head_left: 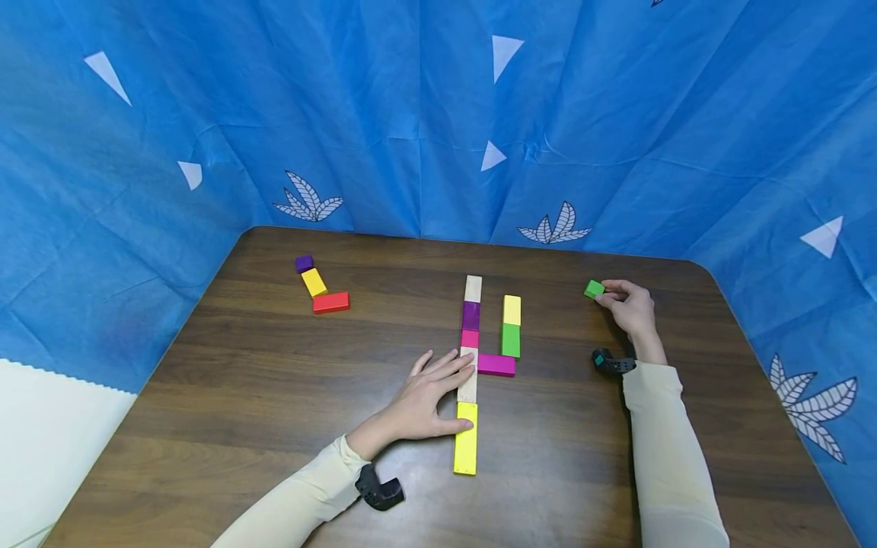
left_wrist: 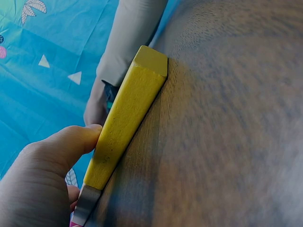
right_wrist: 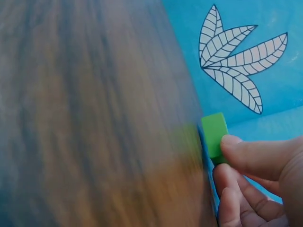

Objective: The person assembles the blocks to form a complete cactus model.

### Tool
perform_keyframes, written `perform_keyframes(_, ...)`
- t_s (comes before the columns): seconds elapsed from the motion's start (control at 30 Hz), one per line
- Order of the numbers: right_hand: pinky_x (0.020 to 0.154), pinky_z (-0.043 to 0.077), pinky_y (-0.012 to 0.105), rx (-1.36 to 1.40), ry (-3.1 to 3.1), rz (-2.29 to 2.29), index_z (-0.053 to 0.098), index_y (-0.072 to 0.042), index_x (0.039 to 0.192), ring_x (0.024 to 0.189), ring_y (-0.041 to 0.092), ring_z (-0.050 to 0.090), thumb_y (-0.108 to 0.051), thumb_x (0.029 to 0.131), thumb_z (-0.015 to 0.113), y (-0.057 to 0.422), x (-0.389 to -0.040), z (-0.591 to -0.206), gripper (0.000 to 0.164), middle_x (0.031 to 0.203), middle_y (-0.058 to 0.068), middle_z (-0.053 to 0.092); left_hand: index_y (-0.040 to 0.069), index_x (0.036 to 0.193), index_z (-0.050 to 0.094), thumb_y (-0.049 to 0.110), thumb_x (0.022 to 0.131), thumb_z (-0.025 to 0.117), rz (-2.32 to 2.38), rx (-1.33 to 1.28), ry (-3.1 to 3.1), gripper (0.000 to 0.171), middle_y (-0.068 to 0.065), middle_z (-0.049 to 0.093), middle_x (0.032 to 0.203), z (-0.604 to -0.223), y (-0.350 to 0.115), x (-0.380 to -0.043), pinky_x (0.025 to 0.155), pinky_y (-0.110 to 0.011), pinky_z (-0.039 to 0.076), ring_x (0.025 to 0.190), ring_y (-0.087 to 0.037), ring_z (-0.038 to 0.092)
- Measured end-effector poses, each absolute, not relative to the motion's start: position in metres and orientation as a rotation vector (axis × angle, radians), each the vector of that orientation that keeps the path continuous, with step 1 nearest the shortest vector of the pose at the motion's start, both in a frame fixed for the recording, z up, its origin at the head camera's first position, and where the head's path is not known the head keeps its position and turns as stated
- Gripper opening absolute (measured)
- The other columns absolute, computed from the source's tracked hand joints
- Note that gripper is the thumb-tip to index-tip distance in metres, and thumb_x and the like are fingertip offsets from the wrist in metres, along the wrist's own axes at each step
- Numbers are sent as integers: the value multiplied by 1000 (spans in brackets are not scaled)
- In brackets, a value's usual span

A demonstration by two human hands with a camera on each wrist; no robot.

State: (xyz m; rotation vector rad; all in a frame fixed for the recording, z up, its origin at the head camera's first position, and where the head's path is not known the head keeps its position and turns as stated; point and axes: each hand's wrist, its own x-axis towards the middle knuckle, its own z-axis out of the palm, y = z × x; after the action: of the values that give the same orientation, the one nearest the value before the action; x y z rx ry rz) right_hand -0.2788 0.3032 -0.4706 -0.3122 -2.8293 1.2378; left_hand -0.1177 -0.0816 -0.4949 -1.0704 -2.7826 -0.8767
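Note:
My right hand pinches a small green block between thumb and fingers at the right of the table. In the right wrist view the thumb lies against the side of this block. My left hand is spread over a straight row of blocks, its fingertips on the long pale wooden block and its thumb on the long yellow block. Further up the row lie a pink block, a purple block and a short pale block.
A magenta block juts right from the row, with a green block and a light yellow block above its end. At the left lie a red block, a yellow-orange block and a dark purple block. Blue curtain borders the table.

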Motion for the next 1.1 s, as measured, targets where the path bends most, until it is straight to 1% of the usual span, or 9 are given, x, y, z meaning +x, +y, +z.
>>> perform_keyframes(0.13, 65, 40, 19, -317, -2817, 1252, 58, -3, 134, 101, 26, 52, -20, 97, 61, 296, -284, -467, 41, 123, 22, 60, 11, 149, 42, 53, 80, 69, -884, -1070, -2782, 85, 0, 34, 159, -494, -82, -117, 117, -62, 15, 148, -26, 29)
perform_keyframes(0.27, 64, 40, 18, -270, -2795, 1288, 58, -2, 133, 100, 25, 51, -17, 96, 62, 281, -292, -459, 41, 124, 22, 60, 11, 149, 42, 52, 80, 69, -887, -1071, -2776, 85, 0, 35, 159, -493, -83, -117, 116, -62, 16, 148, -27, 30)
perform_keyframes(0.4, 64, 41, 17, -174, -2772, 1334, 60, -1, 131, 97, 23, 51, -16, 94, 64, 257, -302, -449, 39, 120, 21, 61, 11, 149, 42, 53, 80, 69, -884, -1069, -2780, 85, 0, 34, 159, -492, -84, -116, 116, -62, 16, 148, -27, 30)
perform_keyframes(0.63, 66, 44, 16, 42, -2750, 1407, 62, -1, 127, 97, 23, 56, -13, 92, 67, 210, -320, -431, 37, 117, 20, 63, 11, 149, 42, 53, 81, 69, -868, -1069, -2788, 85, 1, 35, 159, -493, -84, -117, 116, -62, 16, 148, -27, 30)
perform_keyframes(0.73, 70, 46, 18, 108, -2774, 1439, 63, -1, 127, 99, 25, 58, -12, 92, 67, 191, -327, -425, 37, 116, 19, 64, 11, 148, 43, 53, 80, 70, -866, -1074, -2774, 85, -1, 36, 158, -493, -84, -117, 116, -62, 16, 147, -28, 31)
perform_keyframes(0.87, 77, 49, 26, 161, -2808, 1458, 64, -2, 125, 101, 27, 60, -12, 92, 67, 170, -332, -421, 35, 115, 19, 65, 10, 147, 44, 53, 79, 70, -845, -1082, -2762, 84, -2, 38, 157, -493, -83, -117, 115, -62, 18, 146, -28, 33)
perform_keyframes(1.0, 83, 51, 34, 234, -2851, 1471, 64, 0, 125, 103, 30, 60, -10, 91, 67, 150, -337, -420, 35, 115, 20, 64, 11, 148, 44, 53, 79, 70, -835, -1076, -2773, 84, 0, 38, 157, -493, -83, -117, 115, -61, 18, 147, -27, 32)
perform_keyframes(1.1, 86, 51, 38, 273, -2890, 1485, 63, 0, 125, 104, 31, 60, -9, 91, 67, 139, -339, -421, 35, 116, 20, 63, 11, 148, 43, 53, 80, 70, -840, -1076, -2780, 84, 0, 37, 157, -493, -83, -117, 116, -61, 18, 147, -26, 31)
